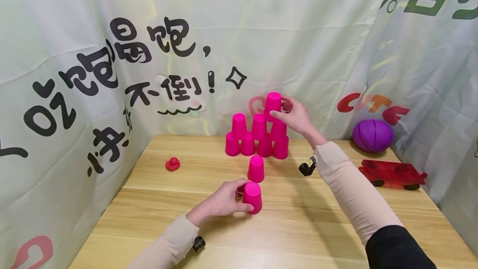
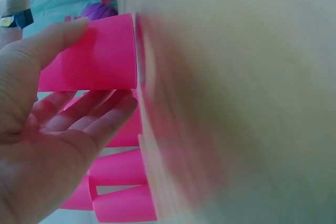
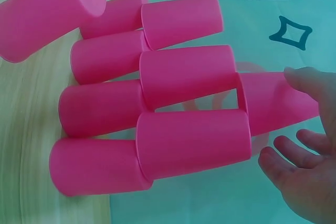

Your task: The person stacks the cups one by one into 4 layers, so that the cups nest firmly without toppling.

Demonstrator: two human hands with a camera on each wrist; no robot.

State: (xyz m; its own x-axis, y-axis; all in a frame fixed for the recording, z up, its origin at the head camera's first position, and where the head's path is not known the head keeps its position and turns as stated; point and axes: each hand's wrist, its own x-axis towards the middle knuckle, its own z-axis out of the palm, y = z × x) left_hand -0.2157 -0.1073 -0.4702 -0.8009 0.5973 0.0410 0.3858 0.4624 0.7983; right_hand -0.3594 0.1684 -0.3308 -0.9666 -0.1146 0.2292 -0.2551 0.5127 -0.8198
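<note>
My right hand point(image 1: 296, 115) pinches a pink cup point(image 1: 273, 105) at the top of a cup pyramid, with the thumb on its near side. That upside-down cup rests on two of the three cups in the middle row point(image 3: 189, 74); below them stands a bottom row point(image 3: 102, 108) of several cups. In the right wrist view, some fingers of the right hand point(image 3: 302, 163) are apart from the cup. My left hand point(image 1: 222, 198) holds another upside-down pink cup point(image 1: 253, 198) between thumb and fingers, low over the table. Just beyond it stands a lone pink cup point(image 1: 256, 169).
A small red toy duck point(image 1: 173, 164) sits left on the wooden table point(image 1: 157, 202). A purple ball point(image 1: 373, 135) and a red toy car point(image 1: 393, 174) stand at the right. Printed fabric point(image 1: 209, 53) hangs close behind the pyramid.
</note>
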